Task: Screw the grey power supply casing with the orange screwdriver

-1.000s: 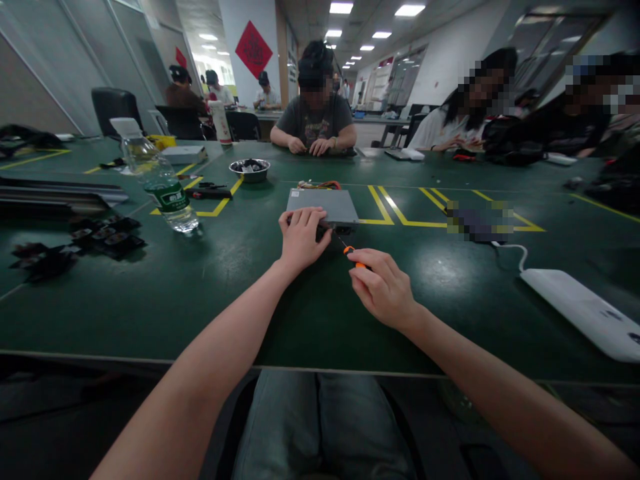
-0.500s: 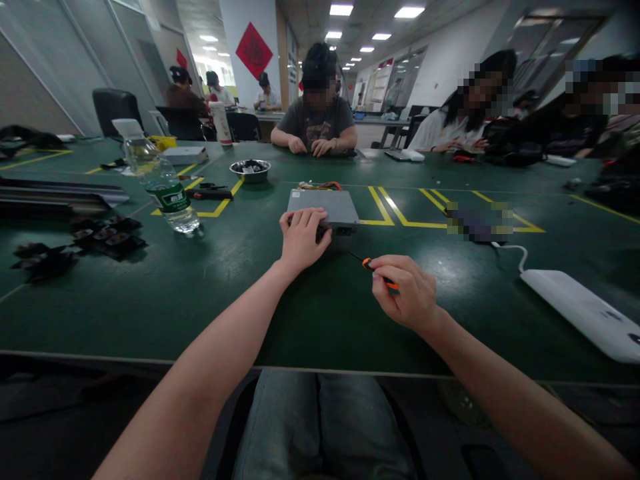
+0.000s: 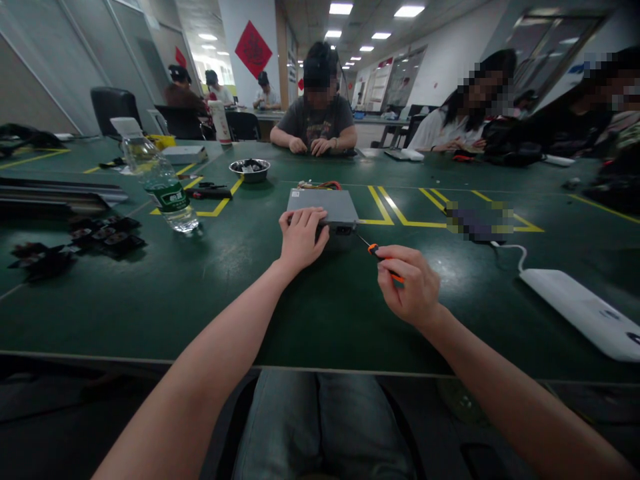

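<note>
A grey metal computer power supply lies on the green table, its socket side facing me and coloured cables at its back. My left hand grips its near left part, fingers over the top and thumb down at the front face. My right hand is closed around the orange and black handle of a screwdriver. The thin shaft points up and left, with its tip at the near right corner of the power supply, beside the socket. Whether the tip sits in a screw is too small to tell.
A water bottle stands at left, near black parts and a metal bowl. On the right lie a white power bank and a blurred phone joined by a cable. Across the table sits a person; others sit at right.
My right hand has shifted slightly right, and the screwdriver's tip has risen from below the power supply's front to its near right corner. My left hand has stayed on the power supply.
</note>
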`<state>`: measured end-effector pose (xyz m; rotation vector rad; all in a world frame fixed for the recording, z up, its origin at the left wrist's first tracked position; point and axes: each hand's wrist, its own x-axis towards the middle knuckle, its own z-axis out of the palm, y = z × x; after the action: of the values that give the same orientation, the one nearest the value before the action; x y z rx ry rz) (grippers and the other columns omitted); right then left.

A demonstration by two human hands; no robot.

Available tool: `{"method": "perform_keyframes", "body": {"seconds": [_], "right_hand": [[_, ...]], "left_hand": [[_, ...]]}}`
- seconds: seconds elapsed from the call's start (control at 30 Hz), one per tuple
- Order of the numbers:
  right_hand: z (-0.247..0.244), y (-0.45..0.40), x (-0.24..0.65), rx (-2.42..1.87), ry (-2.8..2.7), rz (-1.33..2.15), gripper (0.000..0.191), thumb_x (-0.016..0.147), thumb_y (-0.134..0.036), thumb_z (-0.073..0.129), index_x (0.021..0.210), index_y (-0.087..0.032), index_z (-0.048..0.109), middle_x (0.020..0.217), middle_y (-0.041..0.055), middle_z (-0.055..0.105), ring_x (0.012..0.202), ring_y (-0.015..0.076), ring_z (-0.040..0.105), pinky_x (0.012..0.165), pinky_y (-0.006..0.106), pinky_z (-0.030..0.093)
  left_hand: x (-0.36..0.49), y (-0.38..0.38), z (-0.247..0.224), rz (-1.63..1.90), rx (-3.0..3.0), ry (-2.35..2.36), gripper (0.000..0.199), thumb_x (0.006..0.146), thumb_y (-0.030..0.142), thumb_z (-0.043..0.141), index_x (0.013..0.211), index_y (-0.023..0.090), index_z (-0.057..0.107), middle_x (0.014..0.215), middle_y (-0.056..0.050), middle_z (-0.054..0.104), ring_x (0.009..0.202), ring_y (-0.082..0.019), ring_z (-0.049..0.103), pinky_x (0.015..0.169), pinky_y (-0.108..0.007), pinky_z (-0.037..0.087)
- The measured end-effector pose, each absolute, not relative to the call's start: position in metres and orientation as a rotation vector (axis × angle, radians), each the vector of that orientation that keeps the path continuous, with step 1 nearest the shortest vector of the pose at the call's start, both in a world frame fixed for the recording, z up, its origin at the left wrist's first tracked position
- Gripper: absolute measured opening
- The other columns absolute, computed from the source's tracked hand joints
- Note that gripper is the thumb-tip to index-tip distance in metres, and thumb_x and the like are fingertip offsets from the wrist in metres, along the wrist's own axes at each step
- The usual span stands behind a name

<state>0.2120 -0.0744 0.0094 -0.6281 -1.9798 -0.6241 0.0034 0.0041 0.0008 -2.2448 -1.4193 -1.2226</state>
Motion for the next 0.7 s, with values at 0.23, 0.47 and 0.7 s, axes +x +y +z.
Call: {"method": "perform_keyframes", "body": {"seconds": [0.23,0.47,0.7], "right_hand": [[0.0079,-0.0745,0.2124,-0.657,-1.981,-0.617,0.031,0.077,-0.008,0.054,0.104,-0.021,0.045,0.098,0.0068,0.062,0.093,0.0187,0.061,0.077,0.034,0.054],[0.0078,-0.0744,0.2126,-0.682,-1.957,-0.615,0.029,0.078,-0.010,0.054,0.102,-0.023,0.046,0.098,0.0053,0.063,0.092,0.0185,0.062,0.076,0.034,0.054],[0.0079,-0.0730,0.2125,-0.664,-1.977,-0.626,0.030,0.078,-0.010,0.056,0.103,-0.022,0.045,0.098,0.0065,0.062,0.093,0.0186,0.061,0.078,0.034,0.054]], "left_hand": [[0.0041,0.0037,0.0007,-1.218,-2.246,-1.425,0.023,0.088,0.028,0.047,0.109,0.024,0.054,0.122,-0.004,0.059,0.115,-0.022,0.048,0.100,-0.042,0.022],[0.0043,0.0036,0.0009,-1.244,-2.263,-1.434,0.024,0.087,0.028,0.046,0.110,0.025,0.055,0.123,-0.004,0.059,0.115,-0.024,0.048,0.100,-0.044,0.022],[0.0039,0.0031,0.0014,-1.239,-2.272,-1.444,0.024,0.087,0.028,0.046,0.110,0.026,0.055,0.123,-0.004,0.059,0.116,-0.024,0.048,0.101,-0.044,0.021]]}}
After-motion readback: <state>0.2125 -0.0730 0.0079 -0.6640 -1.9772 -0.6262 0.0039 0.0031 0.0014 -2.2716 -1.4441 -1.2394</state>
